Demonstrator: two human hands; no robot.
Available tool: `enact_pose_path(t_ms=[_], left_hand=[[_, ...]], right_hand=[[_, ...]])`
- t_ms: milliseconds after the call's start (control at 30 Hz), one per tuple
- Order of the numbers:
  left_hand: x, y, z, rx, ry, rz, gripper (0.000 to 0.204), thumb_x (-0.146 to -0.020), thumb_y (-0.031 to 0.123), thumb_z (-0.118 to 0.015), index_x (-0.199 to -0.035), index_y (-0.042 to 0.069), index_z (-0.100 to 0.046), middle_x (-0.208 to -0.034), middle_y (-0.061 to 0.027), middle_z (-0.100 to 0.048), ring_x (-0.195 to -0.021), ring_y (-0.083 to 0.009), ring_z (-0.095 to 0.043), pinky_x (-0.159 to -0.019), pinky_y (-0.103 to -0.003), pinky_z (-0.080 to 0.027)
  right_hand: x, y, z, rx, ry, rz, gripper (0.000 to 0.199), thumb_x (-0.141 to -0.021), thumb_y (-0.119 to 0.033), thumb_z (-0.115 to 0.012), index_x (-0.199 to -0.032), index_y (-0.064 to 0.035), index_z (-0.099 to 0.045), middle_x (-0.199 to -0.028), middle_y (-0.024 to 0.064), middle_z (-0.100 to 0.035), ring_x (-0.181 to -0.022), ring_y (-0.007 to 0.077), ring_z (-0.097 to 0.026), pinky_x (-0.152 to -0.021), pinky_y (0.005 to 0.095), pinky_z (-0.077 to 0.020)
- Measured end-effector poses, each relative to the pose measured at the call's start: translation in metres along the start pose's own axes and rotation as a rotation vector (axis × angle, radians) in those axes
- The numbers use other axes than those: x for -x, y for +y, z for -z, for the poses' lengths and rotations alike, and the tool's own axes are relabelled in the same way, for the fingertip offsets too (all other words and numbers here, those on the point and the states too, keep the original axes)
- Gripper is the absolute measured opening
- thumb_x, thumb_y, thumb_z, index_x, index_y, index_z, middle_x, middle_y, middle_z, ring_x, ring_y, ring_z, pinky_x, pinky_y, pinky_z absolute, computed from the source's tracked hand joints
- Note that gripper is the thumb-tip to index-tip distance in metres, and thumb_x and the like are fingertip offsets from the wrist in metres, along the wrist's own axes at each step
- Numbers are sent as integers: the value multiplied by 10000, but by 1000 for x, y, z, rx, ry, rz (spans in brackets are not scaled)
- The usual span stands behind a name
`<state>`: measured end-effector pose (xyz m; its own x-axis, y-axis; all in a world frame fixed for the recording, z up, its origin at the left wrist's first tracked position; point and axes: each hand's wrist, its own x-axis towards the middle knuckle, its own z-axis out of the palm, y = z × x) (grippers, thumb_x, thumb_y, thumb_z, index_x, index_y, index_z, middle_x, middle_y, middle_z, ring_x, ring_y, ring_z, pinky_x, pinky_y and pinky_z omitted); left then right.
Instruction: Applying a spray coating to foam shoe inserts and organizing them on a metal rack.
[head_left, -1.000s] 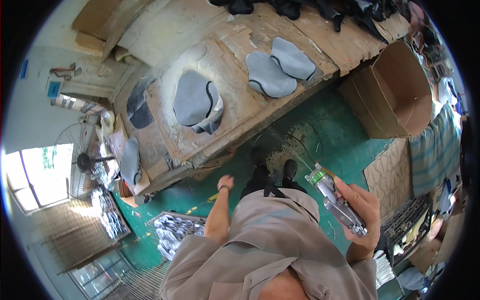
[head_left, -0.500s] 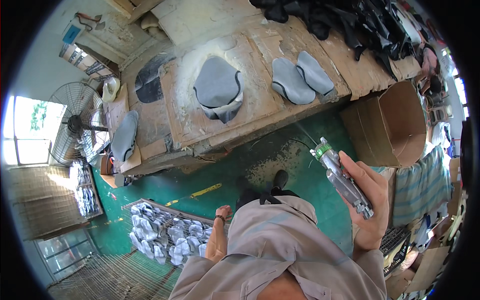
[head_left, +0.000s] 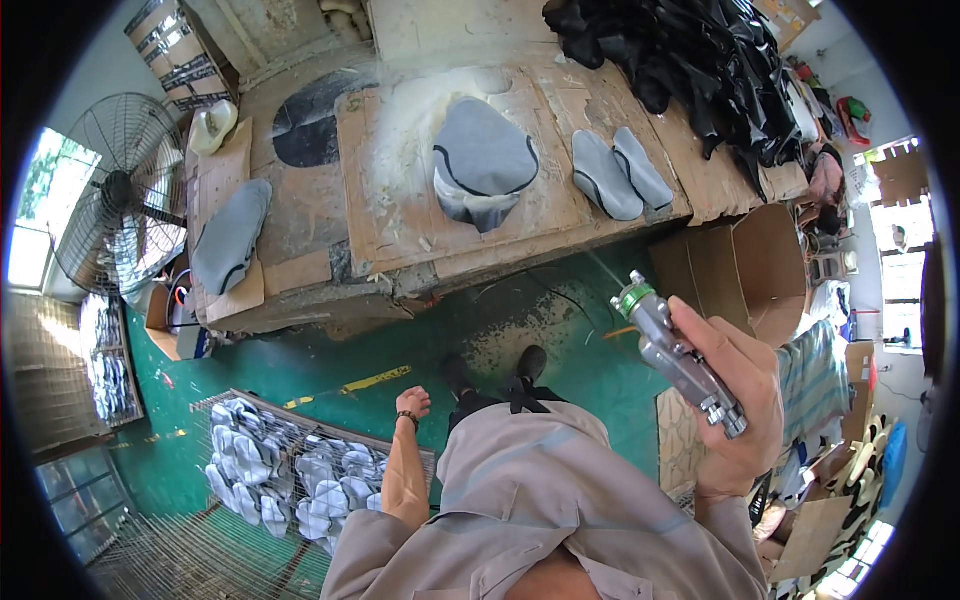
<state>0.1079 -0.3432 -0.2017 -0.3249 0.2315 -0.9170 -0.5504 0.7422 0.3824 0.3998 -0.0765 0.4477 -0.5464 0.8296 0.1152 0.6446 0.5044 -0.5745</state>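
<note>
Green floor (head_left: 250, 360) spread beneath both hands, and ahead of the fingers ran a long bench (head_left: 400, 240), its top covered with worn, pale-stained cardboard. A wire-caged fan (head_left: 117, 190) stood well to the left of the left fingers. Black pieces (head_left: 690, 70) lay heaped on the bench far ahead of the right fingers, and an open cardboard box (head_left: 698, 268) stood beyond them, below the bench edge.

The right hand (head_left: 742, 395) had its fingers wrapped around a silver spray gun (head_left: 680, 365) with a green ring, held clear of the bench. The gun's long axis slanted from near right, at the palm, to far left, where its nozzle end stuck out past the fingers; a faint pale streak led on toward the bench. Roughly along that slant, ahead and left of the right fingers, lay a broad grey piece (head_left: 487, 150) with black edging, on top of another layer. More nearly straight ahead lay two slimmer grey pieces (head_left: 605, 178), close together, long axes running away from the fingers; the right hand was nearer to these.

The left hand (head_left: 413, 402) hung low, apart from bench and gun; whether its fingers were curled shut could not be told. Beside and behind them stood a rack (head_left: 330, 428) of grey-white pieces.
</note>
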Motion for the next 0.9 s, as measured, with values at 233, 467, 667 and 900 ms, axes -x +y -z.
enact_pose_path(t_ms=[233,467,667,900], left_hand=[[-9,-26,20,-19,-25,70,184,-970,135,-611,-1117,113,-719,-919,-53,-747,-741,-190,-709,-624,-400,-588],[-13,-42,37,-76,-17,139,213,-967,120,-574,-1121,104,-720,-923,-63,-739,-746,-215,-706,-648,-434,-585],[-15,-27,38,-79,34,102,223,-966,113,-569,-1131,109,-719,-924,-58,-741,-752,-211,-709,-641,-424,-585],[3,-3,2,-111,32,34,239,-975,177,-668,-1203,107,-675,-971,-55,-734,-812,-196,-706,-719,-437,-591]], right_hand=[[4,-46,-26,160,-151,157,773,-640,-25,-695,-1400,46,-577,-926,162,-675,-778,351,-674,-677,426,-544],[24,-53,-32,140,-188,144,835,-624,-40,-677,-1440,55,-529,-928,162,-662,-742,362,-647,-676,423,-537],[47,-27,-30,126,-78,3,752,-641,-36,-655,-1389,15,-603,-878,162,-655,-714,349,-643,-683,412,-538],[68,35,2,-58,-42,-125,625,-690,14,-623,-1313,42,-649,-834,187,-634,-698,321,-627,-659,336,-482]])
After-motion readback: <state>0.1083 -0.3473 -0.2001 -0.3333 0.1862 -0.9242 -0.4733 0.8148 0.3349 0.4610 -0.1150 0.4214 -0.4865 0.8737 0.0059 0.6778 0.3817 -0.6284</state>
